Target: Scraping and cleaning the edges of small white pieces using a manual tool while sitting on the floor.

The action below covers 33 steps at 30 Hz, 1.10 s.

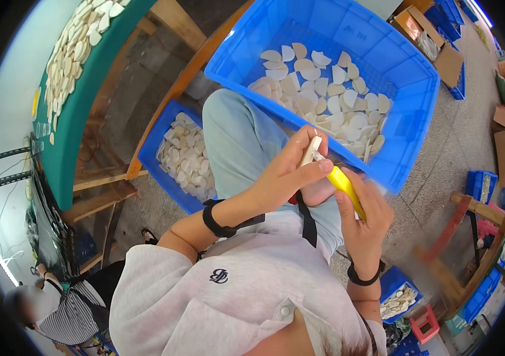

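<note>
Between the thumb and fingers of my left hand [288, 173] is a small off-white flat piece [309, 152], held up on edge. My right hand [366, 207] is wrapped around a knife with a yellow handle [347, 191]. Its shiny tip points at the near side of the piece and seems to touch it; the exact contact is too small to tell. Both hands are above my lap, just in front of a large blue bin [404, 127] that holds many similar half-round pieces [309, 71].
A second blue bin [172, 199] of such pieces stands left of my leg. Many more lie on a green-covered table [77, 127] at the far left. Another person [74, 314] is at the lower left. Wooden benches, a red stool [424, 324] and cardboard boxes [447, 62] stand to the right.
</note>
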Available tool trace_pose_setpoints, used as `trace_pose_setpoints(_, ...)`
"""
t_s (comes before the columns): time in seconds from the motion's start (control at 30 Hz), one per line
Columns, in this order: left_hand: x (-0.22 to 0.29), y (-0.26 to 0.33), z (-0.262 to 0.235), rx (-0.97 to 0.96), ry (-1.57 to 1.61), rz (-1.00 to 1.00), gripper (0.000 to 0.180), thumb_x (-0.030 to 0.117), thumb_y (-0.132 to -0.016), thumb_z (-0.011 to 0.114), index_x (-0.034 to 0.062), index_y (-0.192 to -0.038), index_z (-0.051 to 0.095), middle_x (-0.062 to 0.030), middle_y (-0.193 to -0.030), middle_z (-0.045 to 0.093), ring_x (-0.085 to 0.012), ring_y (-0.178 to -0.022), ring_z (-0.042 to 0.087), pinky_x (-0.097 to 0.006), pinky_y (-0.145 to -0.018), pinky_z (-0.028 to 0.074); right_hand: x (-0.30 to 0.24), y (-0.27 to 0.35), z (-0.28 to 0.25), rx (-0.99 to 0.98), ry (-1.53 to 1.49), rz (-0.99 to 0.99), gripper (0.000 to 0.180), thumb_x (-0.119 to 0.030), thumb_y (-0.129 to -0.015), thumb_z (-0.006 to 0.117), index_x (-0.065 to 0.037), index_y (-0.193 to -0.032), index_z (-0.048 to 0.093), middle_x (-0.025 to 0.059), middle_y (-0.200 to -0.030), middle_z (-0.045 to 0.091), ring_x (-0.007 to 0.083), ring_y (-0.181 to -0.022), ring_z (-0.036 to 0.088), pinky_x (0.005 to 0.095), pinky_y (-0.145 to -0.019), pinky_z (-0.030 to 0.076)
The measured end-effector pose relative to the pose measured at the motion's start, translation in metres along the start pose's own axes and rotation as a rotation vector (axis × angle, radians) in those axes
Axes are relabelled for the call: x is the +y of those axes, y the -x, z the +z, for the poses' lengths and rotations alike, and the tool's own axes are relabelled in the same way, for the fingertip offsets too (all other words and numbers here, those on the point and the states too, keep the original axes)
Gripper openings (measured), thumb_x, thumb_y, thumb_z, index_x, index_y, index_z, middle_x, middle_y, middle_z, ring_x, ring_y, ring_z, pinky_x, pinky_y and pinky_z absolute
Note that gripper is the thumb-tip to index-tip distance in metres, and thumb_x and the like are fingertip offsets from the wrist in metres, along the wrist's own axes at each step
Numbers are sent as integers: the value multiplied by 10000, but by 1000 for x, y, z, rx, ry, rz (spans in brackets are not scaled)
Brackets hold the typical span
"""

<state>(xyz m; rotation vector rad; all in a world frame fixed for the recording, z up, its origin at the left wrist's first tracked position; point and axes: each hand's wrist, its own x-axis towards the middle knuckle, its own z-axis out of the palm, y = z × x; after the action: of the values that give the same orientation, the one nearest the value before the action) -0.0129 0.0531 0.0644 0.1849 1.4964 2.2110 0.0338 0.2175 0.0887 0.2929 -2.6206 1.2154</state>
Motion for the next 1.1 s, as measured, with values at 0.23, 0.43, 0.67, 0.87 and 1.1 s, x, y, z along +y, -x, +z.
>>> trace_pose_setpoints(0.23,-3,2,0,32,-105,48,222,248,-885,520,60,-925,410,-32,-895,376,-101,-823,347,-236,-730,306,4,0,2,-29,21,-23,321,-121,-731,699,-31,-1031,625,66,-650,530,195,-510,498,288,-464,386)
trace_pose_setpoints(0.43,-5,3,-2,60,-202,64,261,294,-890,511,52,-906,414,-54,-876,391,-149,-810,357,-276,-746,307,4,0,4,-6,47,-56,320,-115,-713,707,-34,-1013,630,61,-662,541,196,-513,516,286,-465,395)
trace_pose_setpoints(0.67,-11,6,-7,91,-316,78,199,251,-896,515,66,-902,442,0,-816,386,-102,-780,353,-239,-699,305,3,2,5,-47,151,-35,315,-135,-717,709,-47,-1010,634,51,-684,562,197,-512,524,287,-468,402)
trace_pose_setpoints(0.87,-9,2,-7,94,-73,59,240,257,-856,597,81,-812,439,32,-764,398,-56,-686,342,-215,-596,296,8,0,15,103,184,7,293,-155,-749,697,-48,-1015,633,57,-690,564,204,-529,535,279,-490,420)
trace_pose_setpoints(1.1,-4,1,-3,89,9,37,244,246,-850,610,107,-792,419,49,-742,374,-32,-659,317,-196,-554,267,3,-3,5,-7,42,-9,293,-130,-747,693,-42,-1019,628,76,-681,569,209,-537,540,279,-488,415)
